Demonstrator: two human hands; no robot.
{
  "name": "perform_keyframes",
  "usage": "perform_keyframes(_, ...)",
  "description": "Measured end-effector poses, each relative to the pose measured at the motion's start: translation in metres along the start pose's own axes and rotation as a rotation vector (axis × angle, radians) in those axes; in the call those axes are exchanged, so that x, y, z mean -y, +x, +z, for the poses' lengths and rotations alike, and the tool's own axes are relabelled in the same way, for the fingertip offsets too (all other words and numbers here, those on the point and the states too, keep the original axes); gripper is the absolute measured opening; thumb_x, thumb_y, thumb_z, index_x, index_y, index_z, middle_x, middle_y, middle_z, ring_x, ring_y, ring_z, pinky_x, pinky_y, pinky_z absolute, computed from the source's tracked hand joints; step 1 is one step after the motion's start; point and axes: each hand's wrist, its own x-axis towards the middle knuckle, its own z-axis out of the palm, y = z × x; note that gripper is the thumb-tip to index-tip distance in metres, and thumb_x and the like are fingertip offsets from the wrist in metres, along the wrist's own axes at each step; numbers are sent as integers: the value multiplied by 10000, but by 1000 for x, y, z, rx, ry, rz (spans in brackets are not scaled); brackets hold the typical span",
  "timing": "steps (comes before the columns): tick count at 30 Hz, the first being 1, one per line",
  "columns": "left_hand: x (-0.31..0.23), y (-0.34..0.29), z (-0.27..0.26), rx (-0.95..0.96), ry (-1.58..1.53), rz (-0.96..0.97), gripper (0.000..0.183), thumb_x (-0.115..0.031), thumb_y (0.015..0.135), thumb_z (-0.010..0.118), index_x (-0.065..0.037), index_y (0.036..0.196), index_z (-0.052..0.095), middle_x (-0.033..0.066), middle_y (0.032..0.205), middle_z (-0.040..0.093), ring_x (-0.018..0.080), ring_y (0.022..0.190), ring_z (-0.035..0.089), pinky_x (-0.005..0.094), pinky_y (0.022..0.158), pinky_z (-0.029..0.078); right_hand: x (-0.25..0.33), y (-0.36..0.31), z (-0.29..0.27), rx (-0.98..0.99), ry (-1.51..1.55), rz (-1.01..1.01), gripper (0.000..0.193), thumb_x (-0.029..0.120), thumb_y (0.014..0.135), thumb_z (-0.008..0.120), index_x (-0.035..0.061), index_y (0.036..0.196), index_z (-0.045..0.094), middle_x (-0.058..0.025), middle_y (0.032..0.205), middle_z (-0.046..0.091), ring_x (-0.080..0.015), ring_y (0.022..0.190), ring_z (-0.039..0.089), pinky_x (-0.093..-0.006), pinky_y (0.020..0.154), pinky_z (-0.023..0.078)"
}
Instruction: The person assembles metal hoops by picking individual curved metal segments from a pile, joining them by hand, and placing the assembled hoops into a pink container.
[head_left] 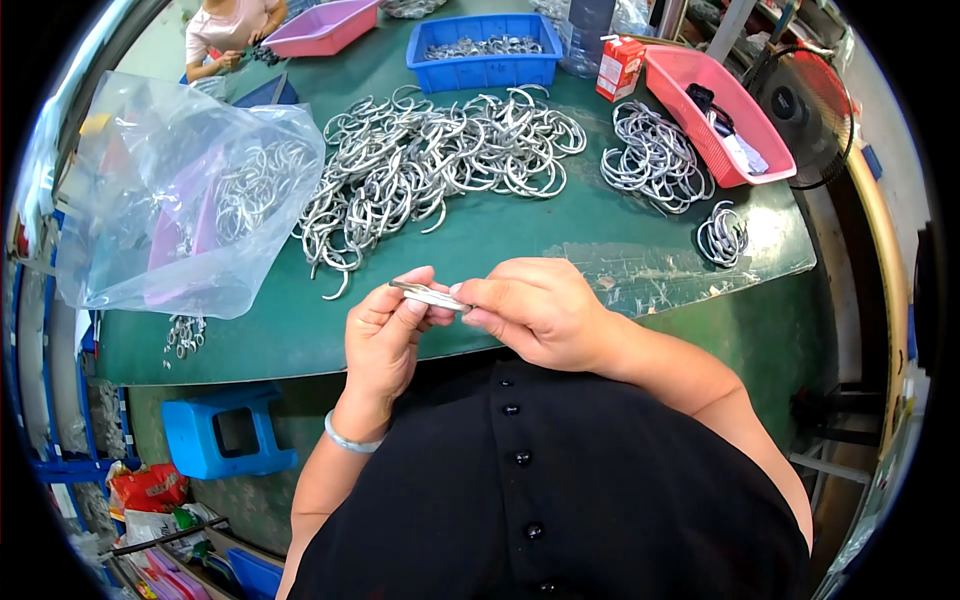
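Observation:
Close to the table's front edge, my left hand (385,335) and my right hand (545,308) both grip one silvery curved metal ring (432,296), seen nearly edge-on. Its left end lies in my left fingers, while the right thumb and fingertips pinch the other end. Beyond my hands spreads a big tangled heap of open C-shaped metal rings (440,150). Smaller batches of such rings sit to the right: a heap (655,160) beside the pink basket and a little bundle (722,236) closer to me.
A blue bin (485,70) of metal parts stands at the back, near a red-and-white carton (620,68). The pink basket (720,120) holds a dark item. Clear plastic (110,230) covers the table's left. A blue stool (205,430) stands below; another person (225,35) works far left.

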Motion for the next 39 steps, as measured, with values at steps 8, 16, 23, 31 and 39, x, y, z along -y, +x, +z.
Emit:
perform_keyframes(8, 4, -2, -4, -15, -114, -100, 248, -32, 856, 487, 43, 1092, 510, 120, 953, 588, 172, 807, 597, 279, 722, 503, 3, 5, 2, 17, -10, -95, 197, 44, 689, 661, 11, 868, 585, -72, 653, 557, -217, 528, 540, -302, 455, 419)
perform_keyframes(16, 6, -1, -5, 5, 82, 207, 240, 2, 825, 521, 9, 1064, 543, 125, 923, 577, 177, 763, 580, 250, 696, 478, -5, -4, -1, -11, -70, 26, 174, 56, 706, 636, 31, 872, 588, -78, 676, 558, -226, 579, 553, -311, 504, 438)
perform_keyframes(23, -22, -2, 11, 173, 937, 783, 267, 72, 657, 654, 3, 912, 611, 120, 839, 566, 183, 676, 564, 252, 564, 455, -21, -20, 1, -29, 46, 251, 184, 36, 722, 641, 44, 903, 611, -65, 670, 566, -194, 571, 546, -279, 493, 423)
perform_keyframes(31, -30, -2, 19, 310, 1130, 934, 332, 99, 587, 672, -20, 891, 610, 114, 815, 555, 215, 659, 548, 264, 538, 459, -26, -21, 1, -102, 68, 166, 219, 29, 723, 651, 52, 939, 619, -67, 689, 580, -180, 569, 542, -267, 485, 416)
perform_keyframes(39, -28, 0, 18, 319, 1155, 993, 280, 6, 560, 659, -19, 838, 642, 106, 761, 549, 218, 597, 515, 295, 522, 406, -29, -19, -1, -128, 3, 70, 301, -2, 679, 671, 65, 965, 607, -68, 693, 577, -189, 569, 543, -274, 474, 419)
